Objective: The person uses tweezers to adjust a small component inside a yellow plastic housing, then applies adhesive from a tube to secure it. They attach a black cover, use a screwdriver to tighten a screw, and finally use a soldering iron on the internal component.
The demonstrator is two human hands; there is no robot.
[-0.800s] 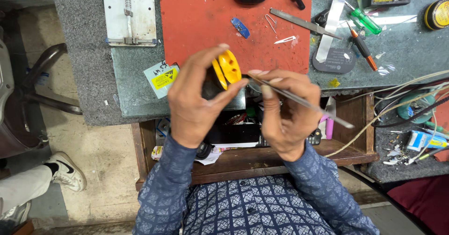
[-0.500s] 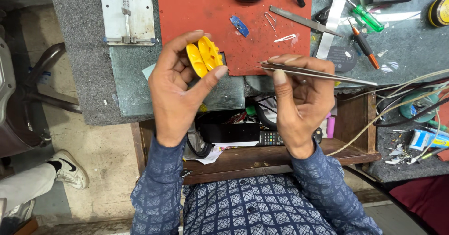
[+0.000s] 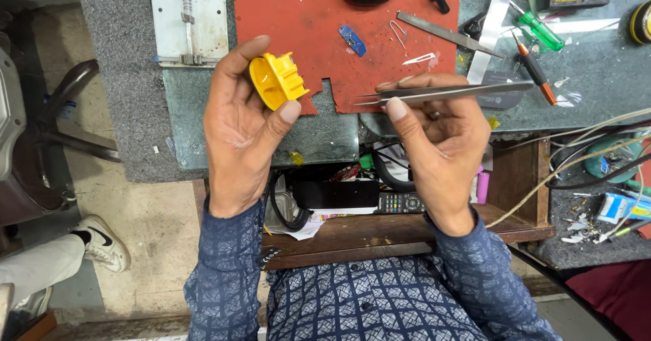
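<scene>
Yellow plastic part (image 3: 277, 80) sits pinched in my left hand (image 3: 241, 127), thumb on its lower edge and fingers curled behind it, held above the near edge of the red mat (image 3: 312, 29). Compared with the earlier frames, I see it has swung further left and turned, so its notched rim now faces the right. My right hand (image 3: 441, 144) is closed around the metal tweezers (image 3: 441, 93), thumb and fingers clamping the handle, tips pointing left toward the part. The 2 hands stood close together 0.8 s ago; now they are well apart, with bare mat between tweezer tips and part.
</scene>
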